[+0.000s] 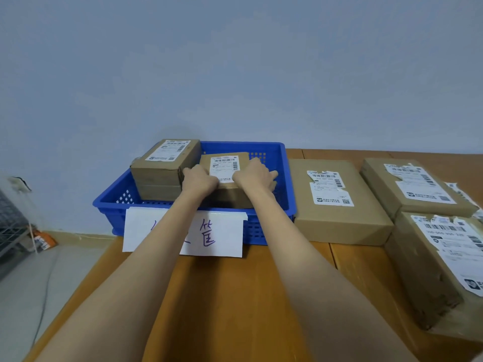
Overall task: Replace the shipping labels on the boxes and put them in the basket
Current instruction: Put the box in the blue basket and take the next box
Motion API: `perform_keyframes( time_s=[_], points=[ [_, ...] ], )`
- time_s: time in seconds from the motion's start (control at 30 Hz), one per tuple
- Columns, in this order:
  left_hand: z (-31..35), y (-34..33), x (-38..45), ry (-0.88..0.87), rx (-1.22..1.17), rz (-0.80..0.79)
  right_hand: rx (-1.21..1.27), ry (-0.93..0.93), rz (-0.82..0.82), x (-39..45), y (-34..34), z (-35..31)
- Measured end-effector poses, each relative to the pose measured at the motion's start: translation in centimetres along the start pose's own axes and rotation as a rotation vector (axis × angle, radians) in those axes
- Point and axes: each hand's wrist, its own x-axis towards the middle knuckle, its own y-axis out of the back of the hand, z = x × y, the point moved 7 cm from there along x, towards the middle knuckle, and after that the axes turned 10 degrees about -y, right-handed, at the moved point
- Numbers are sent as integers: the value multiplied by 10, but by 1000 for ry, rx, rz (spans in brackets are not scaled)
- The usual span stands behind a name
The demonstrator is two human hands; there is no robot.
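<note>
Your forearms cross the wooden table (235,296) toward the blue basket (283,178); its paper sign (222,236) is half hidden, one character readable. Three boxes with torn labels wait on your right: nearest (428,270), flat one (337,202), far one (413,186). Your left hand (200,180) and right hand (254,176) curl their fingers over the small relabelled box (226,184), inside the basket beside a stacked box (167,163). Looks like two done, three left; label text unreadable, can't tell if the box has touched bottom
</note>
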Motion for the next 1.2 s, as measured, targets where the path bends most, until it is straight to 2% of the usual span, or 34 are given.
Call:
perform_keyframes(
  time_s=[0.1,0.2,0.33,0.4,0.5,0.57,0.6,0.67,0.73,0.8,0.87,0.93,1.07,1.2],
  points=[
    [4,1,-4,-61,309,-19,69,33,-95,-4,-13,-7],
    [10,3,-5,-97,523,-57,67,95,-106,-5,-19,-11],
    [8,3,-4,-119,514,-115,95,131,-163,-3,-25,-13],
    [10,3,-7,-118,456,-80,147,136,-187,-4,-23,-14],
    [29,13,-15,-220,209,170,308,159,-175,-12,-4,-14],
    [56,19,-27,-330,-87,328,443,177,-97,-20,23,-15],
    [70,19,-34,-328,-276,333,519,187,-35,-23,41,-15],
    [101,10,-50,-253,-661,199,667,199,133,-29,83,-8],
    [133,-6,-72,-164,-841,-69,789,160,320,-33,123,13],
    [156,-31,-100,-124,-734,-414,886,45,463,-37,148,48],
    [164,-51,-126,-111,-554,-598,936,-68,549,-49,154,85],
    [162,-65,-137,-82,-433,-571,904,-104,587,-63,148,111],
    [154,-81,-153,-172,-193,-348,760,-253,628,-81,136,154],
    [155,-104,-183,-204,-43,-331,677,-403,568,-84,141,187]
  ],
)
